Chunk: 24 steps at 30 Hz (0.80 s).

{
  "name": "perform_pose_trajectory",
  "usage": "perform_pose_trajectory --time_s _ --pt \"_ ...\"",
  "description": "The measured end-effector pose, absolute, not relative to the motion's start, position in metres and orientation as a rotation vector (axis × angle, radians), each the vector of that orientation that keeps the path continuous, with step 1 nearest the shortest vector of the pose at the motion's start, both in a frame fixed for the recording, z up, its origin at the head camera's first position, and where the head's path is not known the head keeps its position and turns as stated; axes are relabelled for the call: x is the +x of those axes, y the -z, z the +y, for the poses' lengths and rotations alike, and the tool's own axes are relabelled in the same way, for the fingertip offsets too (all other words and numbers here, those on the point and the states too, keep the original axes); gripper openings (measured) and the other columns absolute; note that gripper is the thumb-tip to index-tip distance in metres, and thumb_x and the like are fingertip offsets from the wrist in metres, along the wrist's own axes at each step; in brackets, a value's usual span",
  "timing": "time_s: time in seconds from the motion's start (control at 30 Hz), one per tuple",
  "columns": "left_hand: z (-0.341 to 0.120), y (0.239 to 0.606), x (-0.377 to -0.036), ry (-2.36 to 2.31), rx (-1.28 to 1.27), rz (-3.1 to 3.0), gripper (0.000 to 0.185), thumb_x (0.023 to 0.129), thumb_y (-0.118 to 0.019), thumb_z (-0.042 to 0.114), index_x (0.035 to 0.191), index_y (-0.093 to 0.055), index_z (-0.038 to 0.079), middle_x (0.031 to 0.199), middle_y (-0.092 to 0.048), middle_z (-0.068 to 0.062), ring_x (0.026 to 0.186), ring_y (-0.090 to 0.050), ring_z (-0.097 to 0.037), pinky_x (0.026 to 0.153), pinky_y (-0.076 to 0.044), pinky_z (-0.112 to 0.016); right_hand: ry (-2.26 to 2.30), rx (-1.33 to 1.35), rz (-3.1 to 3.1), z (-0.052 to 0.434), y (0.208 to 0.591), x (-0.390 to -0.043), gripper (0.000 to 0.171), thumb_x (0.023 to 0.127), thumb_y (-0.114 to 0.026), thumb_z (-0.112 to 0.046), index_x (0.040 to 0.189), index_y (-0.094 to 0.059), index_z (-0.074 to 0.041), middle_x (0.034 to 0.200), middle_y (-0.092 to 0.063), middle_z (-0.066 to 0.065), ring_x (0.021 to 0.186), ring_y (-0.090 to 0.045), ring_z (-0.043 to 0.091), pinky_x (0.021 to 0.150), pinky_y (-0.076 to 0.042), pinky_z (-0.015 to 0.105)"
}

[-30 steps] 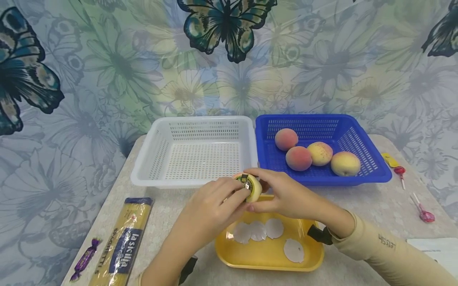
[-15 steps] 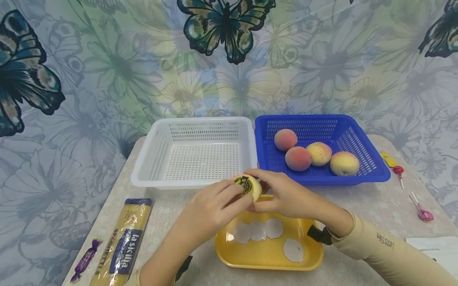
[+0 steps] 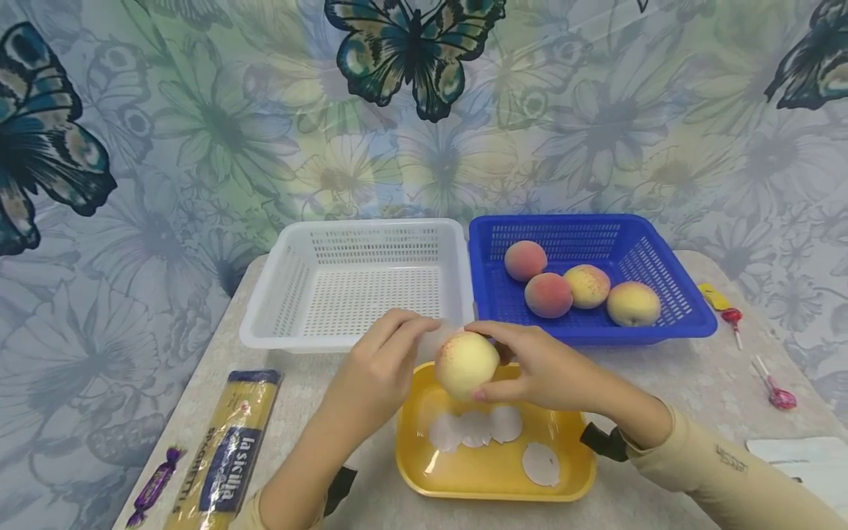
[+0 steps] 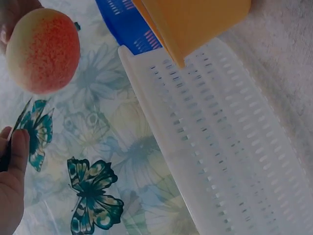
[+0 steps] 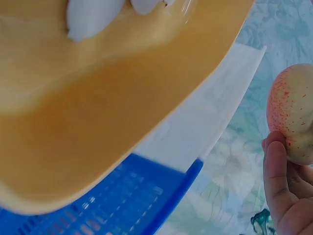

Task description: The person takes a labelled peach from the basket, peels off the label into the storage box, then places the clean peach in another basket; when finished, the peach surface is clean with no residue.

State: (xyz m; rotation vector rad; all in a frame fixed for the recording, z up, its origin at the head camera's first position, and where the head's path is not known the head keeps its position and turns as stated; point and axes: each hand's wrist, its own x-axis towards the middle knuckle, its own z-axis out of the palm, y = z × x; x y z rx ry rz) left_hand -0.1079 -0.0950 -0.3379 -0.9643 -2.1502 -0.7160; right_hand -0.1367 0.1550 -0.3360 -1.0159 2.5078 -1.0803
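My right hand holds a yellow peach with a red blush above the yellow tray. In the right wrist view its fingertips press against the side of the peach. Just left of the fruit is my left hand, apart from it. Between left thumb and finger it pinches a thin, dark round sticker, seen nearly edge-on in the left wrist view as a black sticker edge. Several white round stickers lie in the tray, their pale sides up.
Behind the tray stand a white basket and a blue basket holding several peaches. At left lie a spaghetti pack and a purple-wrapped candy. Lollipops and a white paper are at right.
The black-and-yellow sticker has come off the peach and is now in my left hand, which has moved away to the left. The right hand still holds the peach, its yellow side now showing.
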Motion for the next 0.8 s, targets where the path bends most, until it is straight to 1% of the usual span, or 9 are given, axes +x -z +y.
perform_pose_trajectory --time_s 0.1,0.17,0.23,0.33,0.43,0.53,0.6,0.7,0.8 --pt "-0.096 0.341 -0.107 0.863 -0.872 -2.212 0.023 0.092 -0.058 -0.007 0.11 -0.068 0.003 0.102 -0.064 -0.007 0.084 -0.061 -0.014 0.076 -0.055 -0.017 1.063 -0.972 2.571 0.165 0.336 -0.137 0.069 0.079 -0.078 -0.052 0.138 -0.051 -0.027 0.116 -0.064 -0.016 0.097 -0.064 0.004 0.091 -0.055 0.029" --pt "-0.097 0.343 -0.105 0.932 -0.814 -2.263 0.02 0.094 -0.058 -0.003 0.109 -0.069 0.005 0.102 -0.065 -0.005 0.082 -0.06 -0.011 0.072 -0.055 -0.016 1.06 -0.928 2.613 0.173 0.336 -0.138 0.071 0.078 -0.079 -0.052 0.138 -0.051 -0.026 0.117 -0.064 -0.014 0.097 -0.064 0.005 0.09 -0.055 0.028" --pt "-0.098 0.345 -0.103 1.01 -0.765 -2.321 0.019 0.095 -0.058 -0.001 0.108 -0.07 0.006 0.102 -0.066 -0.002 0.083 -0.062 -0.009 0.073 -0.056 -0.016 1.057 -0.883 2.653 0.182 0.336 -0.139 0.072 0.078 -0.079 -0.052 0.138 -0.052 -0.025 0.117 -0.064 -0.013 0.096 -0.063 0.007 0.087 -0.056 0.027" --pt "-0.1 0.351 -0.098 1.156 -0.701 -2.401 0.019 0.093 -0.061 0.0 0.106 -0.071 0.008 0.104 -0.067 0.0 0.088 -0.065 -0.008 0.075 -0.058 -0.018 1.06 -0.827 2.709 0.197 0.336 -0.141 0.073 0.078 -0.08 -0.05 0.139 -0.051 -0.023 0.117 -0.065 -0.008 0.095 -0.063 0.01 0.084 -0.056 0.027" --pt "-0.099 0.363 -0.093 1.298 -0.641 -2.49 0.02 0.09 -0.063 0.0 0.106 -0.071 0.009 0.105 -0.069 0.001 0.088 -0.066 -0.009 0.075 -0.058 -0.019 1.056 -0.762 2.776 0.214 0.336 -0.144 0.074 0.079 -0.08 -0.047 0.142 -0.05 -0.022 0.117 -0.066 -0.004 0.095 -0.063 0.013 0.083 -0.056 0.028" --pt "-0.093 0.379 -0.086 1.4 -0.636 -2.605 0.02 0.089 -0.064 0.002 0.106 -0.071 0.009 0.103 -0.069 0.001 0.088 -0.065 -0.008 0.075 -0.058 -0.019 1.068 -0.689 2.836 0.23 0.337 -0.148 0.075 0.081 -0.08 -0.042 0.145 -0.047 -0.021 0.119 -0.065 0.001 0.097 -0.065 0.016 0.084 -0.056 0.029" --pt "-0.086 0.389 -0.081 1.442 -0.669 -2.685 0.018 0.089 -0.064 0.002 0.105 -0.072 0.008 0.101 -0.069 0.0 0.086 -0.064 -0.007 0.074 -0.058 -0.019 1.087 -0.656 2.867 0.24 0.338 -0.15 0.073 0.082 -0.08 -0.039 0.146 -0.047 -0.023 0.121 -0.063 0.002 0.098 -0.065 0.017 0.085 -0.056 0.026" --pt "-0.074 0.4 -0.074 1.47 -0.728 -2.806 0.015 0.089 -0.065 0.004 0.101 -0.073 0.007 0.094 -0.068 0.002 0.081 -0.061 -0.003 0.072 -0.056 -0.017 1.104 -0.65 2.942 0.252 0.341 -0.156 0.066 0.084 -0.08 -0.033 0.142 -0.05 -0.023 0.122 -0.061 0.001 0.097 -0.063 0.015 0.083 -0.053 0.017" --pt "-0.062 0.406 -0.071 1.411 -0.762 -2.918 0.013 0.085 -0.067 0.005 0.095 -0.074 0.009 0.086 -0.065 0.006 0.076 -0.056 0.001 0.068 -0.053 -0.016 1.146 -0.635 3.0 0.261 0.346 -0.163 0.062 0.084 -0.081 -0.027 0.139 -0.054 -0.02 0.122 -0.063 0.002 0.093 -0.061 0.01 0.079 -0.052 0.014"
